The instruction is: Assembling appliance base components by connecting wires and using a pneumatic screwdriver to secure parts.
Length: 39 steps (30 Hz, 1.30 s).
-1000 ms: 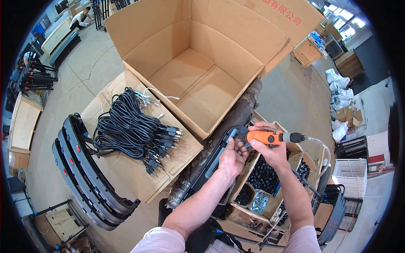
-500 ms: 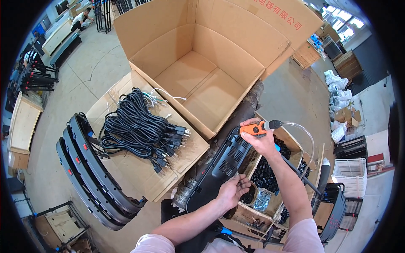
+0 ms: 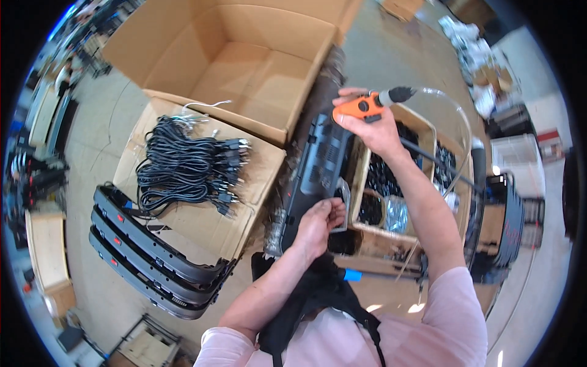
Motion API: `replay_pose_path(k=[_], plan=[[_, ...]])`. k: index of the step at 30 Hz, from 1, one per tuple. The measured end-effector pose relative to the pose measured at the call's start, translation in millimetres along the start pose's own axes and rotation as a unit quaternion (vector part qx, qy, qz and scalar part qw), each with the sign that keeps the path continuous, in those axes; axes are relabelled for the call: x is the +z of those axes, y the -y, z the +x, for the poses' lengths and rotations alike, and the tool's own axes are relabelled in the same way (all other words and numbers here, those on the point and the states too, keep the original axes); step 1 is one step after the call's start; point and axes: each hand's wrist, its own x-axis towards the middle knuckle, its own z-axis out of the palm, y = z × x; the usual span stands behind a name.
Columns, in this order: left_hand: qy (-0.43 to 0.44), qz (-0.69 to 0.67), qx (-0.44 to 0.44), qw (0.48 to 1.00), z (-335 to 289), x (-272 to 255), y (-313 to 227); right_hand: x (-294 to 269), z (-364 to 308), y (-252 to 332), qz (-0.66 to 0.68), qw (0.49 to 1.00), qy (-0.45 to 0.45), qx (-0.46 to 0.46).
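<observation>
My right hand point(image 3: 380, 131) is wrapped round an orange air screwdriver point(image 3: 362, 107) with a clear hose at its grey and black end. It is over the far end of a long black plastic cover point(image 3: 317, 162) with vent slots; the tool's tip is hidden. My left hand point(image 3: 318, 223) is by the cover's near right side, its fingers curled in. Whether a small part sits between those fingers I cannot make out. Beside them hangs a clear plastic edge point(image 3: 345, 205). The cover lies on a dark padded beam point(image 3: 333, 73).
Bundled black power cords point(image 3: 180, 165) lie on a cardboard sheet point(image 3: 244, 211) at left. Several curved black covers point(image 3: 162, 263) stand near it. An open carton point(image 3: 275, 67) is beyond. A wooden parts bin point(image 3: 367, 174) with black pieces and bagged screws point(image 3: 397, 214) is at right.
My view has turned and shifted, so the carton and cords sit further left. My right hand keeps the screwdriver at the cover's far end. The left hand's fingers have curled in more.
</observation>
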Motion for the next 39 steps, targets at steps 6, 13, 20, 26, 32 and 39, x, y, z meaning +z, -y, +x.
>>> replay_pose_path(k=[6, 13, 20, 26, 32, 39], plan=[[0.054, 0.185, -0.088, 0.977, -4, 6, 34, -38, -101, 51, -0.049, 0.995, -0.086, 0.014], [0.067, 0.350, -0.148, 0.922, 31, -18, 123, -99, -196, 76, -0.053, 0.984, -0.165, 0.032], [0.085, 0.605, -0.013, 0.791, 64, 58, 121, -184, -258, 21, 0.005, 0.968, -0.249, 0.042], [0.025, 0.749, 0.219, 0.624, 192, 110, 147, -226, -286, -67, 0.054, 0.947, -0.309, 0.066], [0.022, 0.893, 0.173, 0.416, 284, 121, 175, -247, -273, -135, 0.106, 0.930, -0.333, 0.114], [-0.012, 0.920, 0.181, 0.348, 290, 95, 159, -228, -216, -233, 0.152, 0.904, -0.343, 0.202]])
